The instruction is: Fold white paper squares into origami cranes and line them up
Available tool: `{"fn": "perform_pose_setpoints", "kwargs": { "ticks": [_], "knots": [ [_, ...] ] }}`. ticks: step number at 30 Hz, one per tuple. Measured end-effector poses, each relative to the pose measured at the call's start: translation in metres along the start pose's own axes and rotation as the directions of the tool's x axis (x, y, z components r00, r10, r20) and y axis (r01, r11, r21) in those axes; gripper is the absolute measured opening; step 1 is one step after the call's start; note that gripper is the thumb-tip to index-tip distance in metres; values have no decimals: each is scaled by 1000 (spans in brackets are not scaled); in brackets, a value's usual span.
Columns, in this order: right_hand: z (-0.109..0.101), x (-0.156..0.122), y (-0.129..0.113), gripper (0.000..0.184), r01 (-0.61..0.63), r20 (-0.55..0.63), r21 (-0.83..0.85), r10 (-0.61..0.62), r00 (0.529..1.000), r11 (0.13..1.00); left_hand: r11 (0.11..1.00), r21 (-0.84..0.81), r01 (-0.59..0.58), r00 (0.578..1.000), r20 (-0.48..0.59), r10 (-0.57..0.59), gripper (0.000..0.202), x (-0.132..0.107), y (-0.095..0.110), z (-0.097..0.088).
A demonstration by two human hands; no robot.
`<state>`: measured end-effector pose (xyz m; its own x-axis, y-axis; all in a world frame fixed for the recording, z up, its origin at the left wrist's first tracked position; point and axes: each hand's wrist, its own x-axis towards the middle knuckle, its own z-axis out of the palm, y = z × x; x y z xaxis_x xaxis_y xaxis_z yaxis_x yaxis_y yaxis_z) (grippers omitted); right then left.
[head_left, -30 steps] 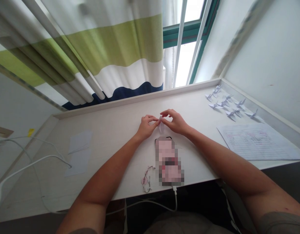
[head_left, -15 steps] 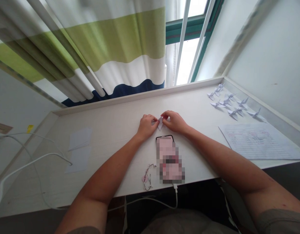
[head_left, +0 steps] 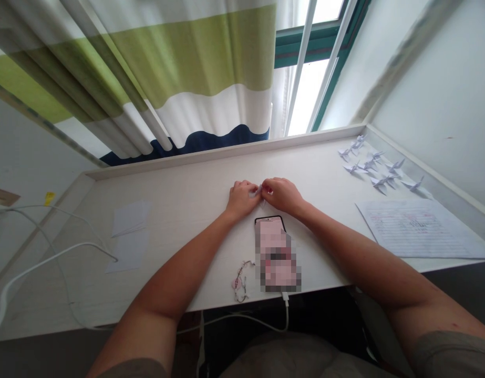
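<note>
Between my two hands, over the middle of the white desk, is a small folded white paper [head_left: 260, 190], mostly covered by fingers. My left hand [head_left: 242, 198] pinches its left side between thumb and fingers. From the other side my right hand [head_left: 279, 194] grips it, with the fingertips of both hands almost meeting. Just below them lies a phone [head_left: 270, 231], its screen blurred out, with a beaded strap [head_left: 240, 281] to its left. Several folded paper cranes [head_left: 370, 164] stand at the back right of the desk.
A lined sheet with writing [head_left: 419, 228] lies at the right. On the left are white paper pieces [head_left: 127, 249] and a loose white cable [head_left: 61, 253]. A charging cable [head_left: 286, 310] runs from the phone over the desk's front edge. Curtains [head_left: 210, 58] hang behind.
My hands have drawn closer together and cover more of the folded paper, whose pointed shape showed more plainly before. The whole view has shifted slightly.
</note>
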<state>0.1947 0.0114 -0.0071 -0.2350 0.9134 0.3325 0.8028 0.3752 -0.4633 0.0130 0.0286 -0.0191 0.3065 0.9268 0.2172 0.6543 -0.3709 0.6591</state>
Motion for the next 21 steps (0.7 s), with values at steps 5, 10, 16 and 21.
{"fn": "perform_pose_setpoints", "kwargs": {
  "ticks": [5, 10, 16, 21],
  "knots": [
    [-2, -1, -4, 16, 8, -9, -70, -9, 1000, 998, 999, -27, 33, 999, 16, -32, 19, 2, -2, 0],
    [-11, -2, -11, 23, -32, 25, -177, 37, 999, 984, 999, 6, 45, 998, 49, -46, 26, 2, -1, -3],
    [-17, -4, -9, 15, -57, 38, -56, 59, 998, 997, 1000, 7, 30, 998, 60, -30, 26, 2, -1, -5],
    [-16, -6, -4, 22, -37, 34, 33, 36, 999, 999, 992, -124, -21, 1000, -3, 21, 18, 3, -4, -8]
  ]
}}
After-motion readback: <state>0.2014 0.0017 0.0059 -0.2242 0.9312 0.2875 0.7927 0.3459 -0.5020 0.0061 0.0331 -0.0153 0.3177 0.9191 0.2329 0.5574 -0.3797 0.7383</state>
